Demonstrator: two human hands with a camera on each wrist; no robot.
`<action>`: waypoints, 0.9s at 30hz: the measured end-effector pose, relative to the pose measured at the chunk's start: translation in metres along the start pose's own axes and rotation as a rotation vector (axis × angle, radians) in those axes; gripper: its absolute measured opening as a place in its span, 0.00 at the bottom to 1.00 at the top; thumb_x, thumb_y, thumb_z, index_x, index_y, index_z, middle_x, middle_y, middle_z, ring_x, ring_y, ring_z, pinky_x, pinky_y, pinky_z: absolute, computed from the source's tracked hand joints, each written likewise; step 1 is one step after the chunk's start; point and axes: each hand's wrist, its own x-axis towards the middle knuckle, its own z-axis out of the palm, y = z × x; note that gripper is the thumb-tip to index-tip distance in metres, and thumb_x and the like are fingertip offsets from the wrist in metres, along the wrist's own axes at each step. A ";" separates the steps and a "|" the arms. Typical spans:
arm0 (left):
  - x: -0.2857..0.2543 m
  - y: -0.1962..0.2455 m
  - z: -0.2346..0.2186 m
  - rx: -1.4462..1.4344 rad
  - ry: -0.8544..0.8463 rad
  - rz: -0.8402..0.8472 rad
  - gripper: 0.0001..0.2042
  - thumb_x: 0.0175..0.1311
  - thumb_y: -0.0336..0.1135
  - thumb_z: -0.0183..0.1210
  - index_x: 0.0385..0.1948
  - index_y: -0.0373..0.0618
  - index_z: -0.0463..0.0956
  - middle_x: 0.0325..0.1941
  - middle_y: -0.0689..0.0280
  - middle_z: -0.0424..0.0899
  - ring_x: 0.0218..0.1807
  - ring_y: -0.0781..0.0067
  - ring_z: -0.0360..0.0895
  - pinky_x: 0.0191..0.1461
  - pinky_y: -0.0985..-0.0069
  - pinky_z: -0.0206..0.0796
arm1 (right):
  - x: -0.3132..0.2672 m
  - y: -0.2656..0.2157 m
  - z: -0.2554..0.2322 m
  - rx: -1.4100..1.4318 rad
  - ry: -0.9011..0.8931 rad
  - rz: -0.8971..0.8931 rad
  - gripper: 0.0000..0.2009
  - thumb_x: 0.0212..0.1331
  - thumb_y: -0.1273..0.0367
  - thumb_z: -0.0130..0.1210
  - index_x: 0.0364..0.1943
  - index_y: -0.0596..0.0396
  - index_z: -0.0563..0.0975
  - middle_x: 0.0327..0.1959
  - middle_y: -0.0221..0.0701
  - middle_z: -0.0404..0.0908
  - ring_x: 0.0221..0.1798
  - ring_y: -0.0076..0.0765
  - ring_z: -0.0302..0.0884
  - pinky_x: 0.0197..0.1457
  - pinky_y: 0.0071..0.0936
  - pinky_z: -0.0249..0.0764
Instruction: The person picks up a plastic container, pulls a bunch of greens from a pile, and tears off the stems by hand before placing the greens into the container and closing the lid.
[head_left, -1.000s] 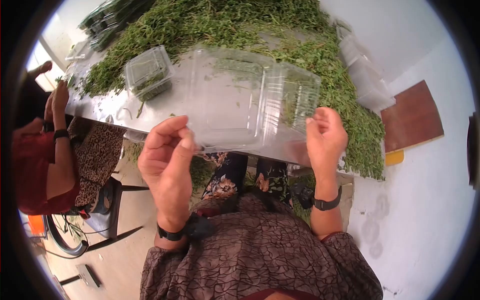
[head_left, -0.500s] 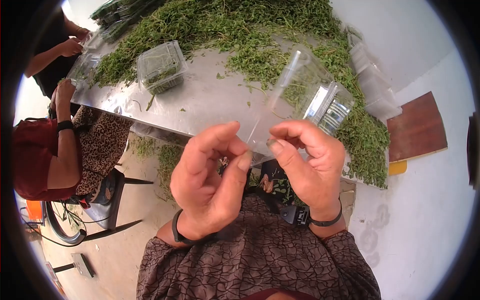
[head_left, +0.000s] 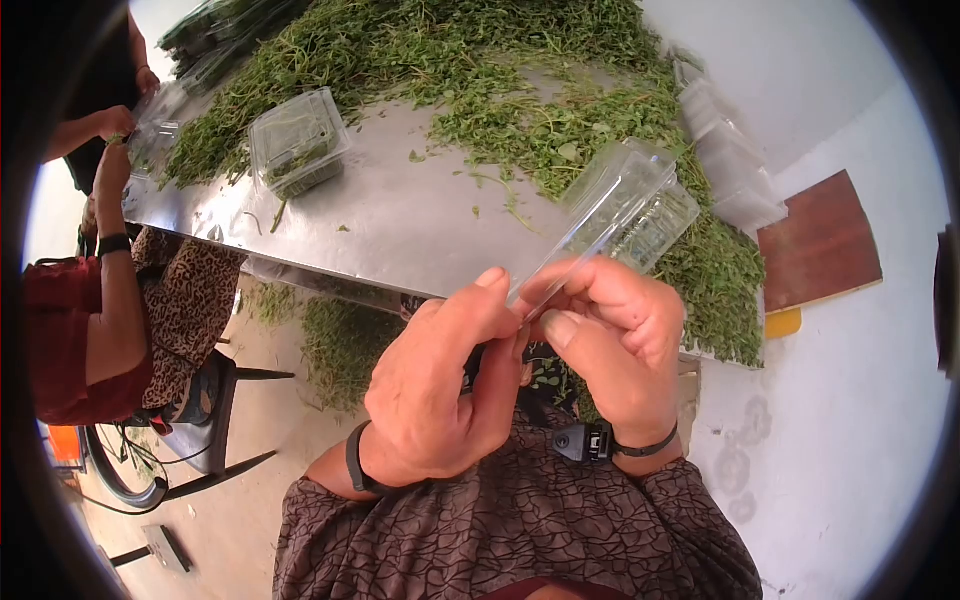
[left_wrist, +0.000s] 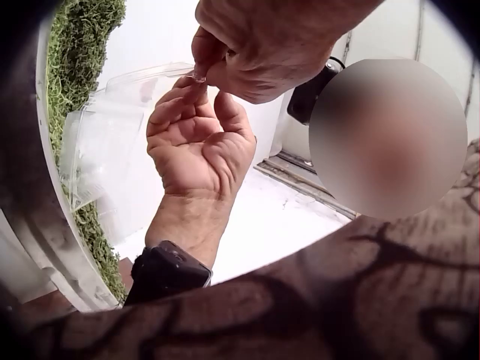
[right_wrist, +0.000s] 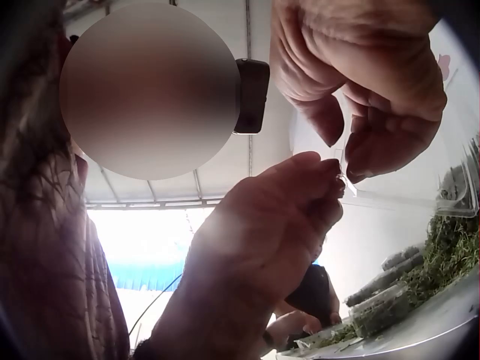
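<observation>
A clear plastic clamshell container point(head_left: 640, 200) is held tilted above the table's front edge, its narrow end toward the body. My left hand point(head_left: 440, 385) pinches its near corner between thumb and fingertips. Fingers of my right hand point(head_left: 625, 340) curl around the edge close by, the index finger seen through the plastic and the thumb beside it. In the left wrist view the two hands meet at the small bit of plastic point(left_wrist: 198, 76). From the right wrist, the left hand point(right_wrist: 255, 225) shows just below the right hand point(right_wrist: 367, 82).
Loose green leafy stems point(head_left: 560, 140) spread over the metal table point(head_left: 400, 210). Another clear container point(head_left: 300, 145) with greens stands to the left. Stacked empty containers point(head_left: 725, 150) line the right edge. Other people work at the far left, near a chair point(head_left: 225, 420).
My hands have come together from wide apart. The container has swung from broad and flat in front to a slanted, nearly edge-on position at the right, and the left hand now pinches its corner.
</observation>
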 end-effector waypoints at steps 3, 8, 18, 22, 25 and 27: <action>0.000 0.001 0.002 0.047 -0.004 0.023 0.27 0.42 0.09 0.59 0.51 0.28 0.69 0.29 0.58 0.80 0.26 0.68 0.78 0.27 0.78 0.70 | -0.001 0.000 0.002 0.010 0.014 0.033 0.04 0.56 0.80 0.52 0.34 0.66 0.76 0.27 0.30 0.80 0.29 0.16 0.76 0.32 0.15 0.71; -0.003 0.005 0.002 0.097 -0.086 -0.069 0.28 0.46 0.10 0.57 0.55 0.31 0.66 0.28 0.60 0.81 0.31 0.75 0.79 0.39 0.81 0.70 | -0.003 0.008 0.002 -0.033 0.046 0.039 0.04 0.54 0.80 0.53 0.33 0.65 0.76 0.26 0.30 0.79 0.27 0.17 0.76 0.29 0.16 0.71; -0.004 0.002 0.004 0.116 -0.107 -0.103 0.28 0.44 0.12 0.60 0.53 0.33 0.69 0.29 0.61 0.81 0.30 0.76 0.80 0.38 0.81 0.71 | -0.002 0.015 -0.002 -0.196 0.036 -0.062 0.05 0.51 0.81 0.51 0.31 0.64 0.76 0.22 0.30 0.76 0.23 0.16 0.70 0.24 0.18 0.67; -0.003 -0.001 0.007 0.116 -0.080 -0.069 0.26 0.42 0.11 0.61 0.51 0.31 0.71 0.27 0.60 0.80 0.27 0.69 0.79 0.32 0.79 0.72 | 0.000 0.015 -0.003 -0.245 0.016 -0.091 0.04 0.52 0.82 0.50 0.30 0.65 0.76 0.23 0.30 0.77 0.23 0.15 0.71 0.23 0.17 0.67; -0.005 -0.002 0.006 0.147 -0.088 -0.080 0.27 0.43 0.13 0.60 0.52 0.33 0.71 0.27 0.62 0.81 0.28 0.72 0.79 0.36 0.80 0.71 | 0.001 0.016 -0.003 -0.280 0.017 -0.108 0.05 0.54 0.82 0.49 0.30 0.65 0.77 0.24 0.29 0.79 0.24 0.14 0.74 0.24 0.15 0.68; -0.006 -0.003 0.005 0.171 -0.096 -0.097 0.27 0.44 0.14 0.60 0.53 0.36 0.70 0.28 0.64 0.82 0.30 0.75 0.80 0.39 0.81 0.71 | 0.002 0.019 -0.002 -0.283 0.025 -0.116 0.05 0.54 0.82 0.49 0.31 0.65 0.77 0.24 0.29 0.79 0.25 0.15 0.74 0.25 0.15 0.68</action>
